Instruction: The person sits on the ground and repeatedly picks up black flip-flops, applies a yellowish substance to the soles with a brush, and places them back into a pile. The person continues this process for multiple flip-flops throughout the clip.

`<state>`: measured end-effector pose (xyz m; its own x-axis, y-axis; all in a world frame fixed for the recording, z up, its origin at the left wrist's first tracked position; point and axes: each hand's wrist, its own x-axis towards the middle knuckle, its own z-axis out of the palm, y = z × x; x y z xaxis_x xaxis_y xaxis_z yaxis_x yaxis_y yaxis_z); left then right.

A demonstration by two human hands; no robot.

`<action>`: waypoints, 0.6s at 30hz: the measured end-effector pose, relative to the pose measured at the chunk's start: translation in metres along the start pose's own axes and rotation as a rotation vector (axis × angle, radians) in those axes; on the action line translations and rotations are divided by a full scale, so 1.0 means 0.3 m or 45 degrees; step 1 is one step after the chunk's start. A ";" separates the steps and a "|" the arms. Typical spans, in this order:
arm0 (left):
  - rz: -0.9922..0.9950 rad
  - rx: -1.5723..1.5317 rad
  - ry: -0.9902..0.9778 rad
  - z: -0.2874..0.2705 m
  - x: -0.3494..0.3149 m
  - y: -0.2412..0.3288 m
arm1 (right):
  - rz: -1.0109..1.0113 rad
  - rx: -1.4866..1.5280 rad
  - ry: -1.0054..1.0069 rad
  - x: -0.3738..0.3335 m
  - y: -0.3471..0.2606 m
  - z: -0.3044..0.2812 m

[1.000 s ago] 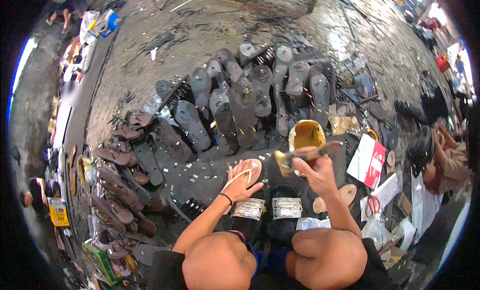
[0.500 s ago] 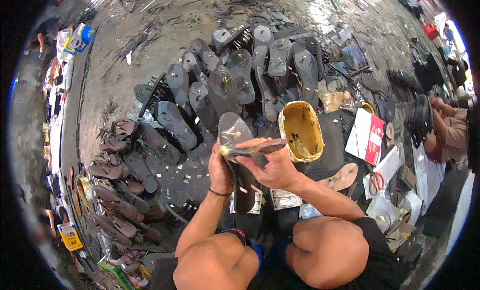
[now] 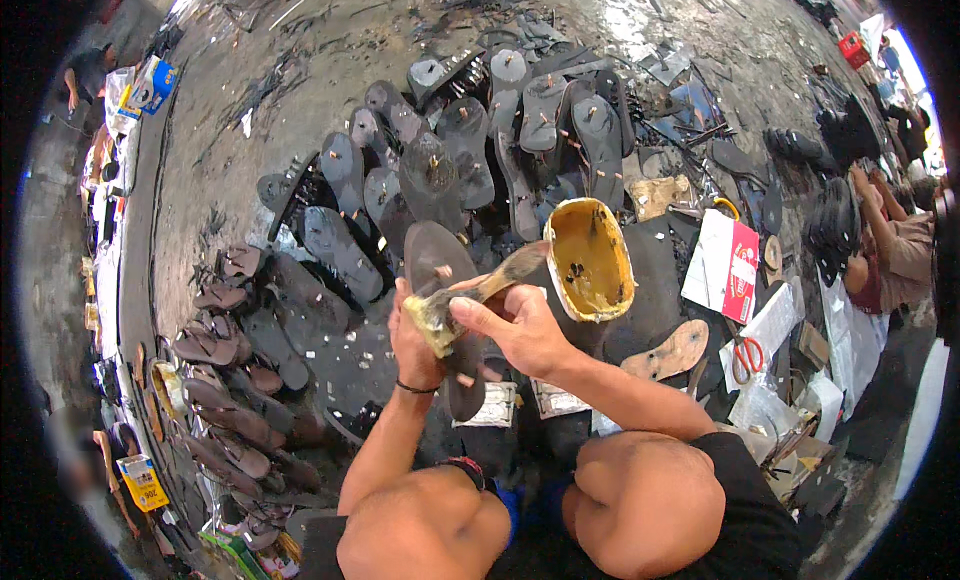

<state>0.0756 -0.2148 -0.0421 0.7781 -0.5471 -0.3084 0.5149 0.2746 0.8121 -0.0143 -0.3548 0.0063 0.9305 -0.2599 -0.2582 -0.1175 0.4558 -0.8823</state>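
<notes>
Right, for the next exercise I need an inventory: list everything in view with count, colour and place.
held sole: one, dark, centre
brush: one, brown, yellowish bristles, over the sole
tub: one, yellowish, right of the brush
loose soles: many, grey-black, spread ahead
sandals: many, brown and black, heaped left
tan sole: one, right of centre
carton: one, red and white, right
scissors: one pair, red-handled, right
package: one, blue and yellow, upper left
yellow packet: one, lower left
red box: one, upper right
other people: at least two, brown or dark clothes, side edges
footwear: two, dark, pale straps, beyond the knees
knees: two, bare, bottom
left hand: one, bare, holding the held sole
right hand: one, bare, gripping the brush
</notes>
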 end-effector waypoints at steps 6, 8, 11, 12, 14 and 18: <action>-0.664 -0.519 -0.191 -0.292 -0.267 -0.086 | 0.107 0.663 0.257 0.059 -0.057 -0.157; -0.773 -0.657 -0.309 -0.299 -0.292 -0.076 | 0.222 0.723 0.294 0.040 -0.013 -0.134; -0.781 -0.432 -0.106 -0.244 -0.323 -0.042 | 0.199 0.587 0.293 0.033 -0.008 -0.109; -0.741 -0.445 -0.058 -0.243 -0.326 -0.044 | 0.184 0.522 0.287 0.036 -0.015 -0.081; -0.671 -0.476 0.019 -0.233 -0.294 -0.052 | 0.081 0.261 0.255 0.035 -0.007 -0.050; -0.220 -0.084 0.171 0.002 -0.079 0.063 | -0.180 -0.333 0.084 0.023 0.017 0.041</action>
<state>0.0667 -0.1971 -0.0193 0.7149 -0.4814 -0.5072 0.6639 0.2396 0.7084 -0.0043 -0.3437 0.0050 0.9206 -0.3635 -0.1429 -0.0817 0.1785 -0.9805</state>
